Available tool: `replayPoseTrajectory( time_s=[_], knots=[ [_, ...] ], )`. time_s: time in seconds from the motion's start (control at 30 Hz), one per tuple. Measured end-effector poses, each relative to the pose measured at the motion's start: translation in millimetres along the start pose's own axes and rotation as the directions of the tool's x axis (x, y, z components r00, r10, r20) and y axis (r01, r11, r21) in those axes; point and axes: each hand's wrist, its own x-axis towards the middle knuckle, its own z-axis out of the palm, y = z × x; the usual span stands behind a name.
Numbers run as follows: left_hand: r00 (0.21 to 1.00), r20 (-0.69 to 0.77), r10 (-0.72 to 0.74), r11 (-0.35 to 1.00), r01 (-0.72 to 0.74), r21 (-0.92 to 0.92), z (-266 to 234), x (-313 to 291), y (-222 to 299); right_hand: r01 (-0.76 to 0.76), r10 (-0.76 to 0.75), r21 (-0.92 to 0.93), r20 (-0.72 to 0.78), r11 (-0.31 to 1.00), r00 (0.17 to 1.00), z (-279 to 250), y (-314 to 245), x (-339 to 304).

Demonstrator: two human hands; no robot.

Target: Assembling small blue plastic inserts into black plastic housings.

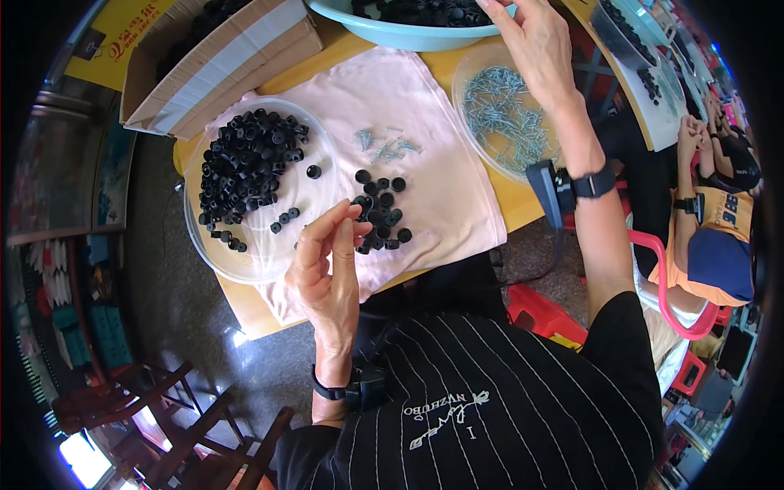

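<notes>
My left hand [325, 265] is raised over the front of the pale pink cloth [437, 122], thumb and fingers pinched together at their tips. What sits between them is too small and dark to make out. Just beyond the fingertips lies a loose cluster of small black round caps [384, 214]. My right hand [535, 51] reaches to the near rim of the light blue basin [392, 34], which holds many black pieces. Its thumb stretches out apart from the other fingers, which the upper picture edge partly cuts off; nothing shows in it.
Left on the cloth stands a clear round tray [331, 184] heaped with black caps. A clear tub [465, 131] of silvery screws is at right, with a few loose screws [388, 147] mid-cloth. A cardboard box [233, 69] stands back left. Other people [719, 220] sit at far right.
</notes>
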Motion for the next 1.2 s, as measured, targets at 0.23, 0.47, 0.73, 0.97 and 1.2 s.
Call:
replayPoseTrajectory(
  time_s=[0.23,0.47,0.73,0.97,1.2],
  knots=[
    [1.0,0.005,0.019,0.986,-0.019,0.167,-8.1,6.7,-7.7,0.107,-0.108,0.055,0.022,0.993,0.994,7.5,-28.7,-18.7],
    [0.999,0.003,0.055,0.968,-0.054,0.246,-3.8,19.5,-5.6,0.062,-0.185,0.258,0.487,0.964,0.853,38.4,-73.5,-118.8],
    [0.917,0.157,0.367,0.777,-0.395,0.49,15.7,59.0,-8.1,-0.111,-0.032,0.236,0.532,0.965,0.846,38.1,-76.8,-129.7],
    [0.845,0.362,0.394,0.615,-0.535,0.579,40.2,96.0,-16.6,-0.66,0.299,0.447,0.641,0.604,0.707,25.7,-85.9,-134.6],
    [0.863,0.423,0.277,0.465,-0.506,0.726,54.2,108.9,-37.0,0.022,-0.044,0.084,0.278,0.996,0.96,14.7,-63.4,-169.7]
  ],
)
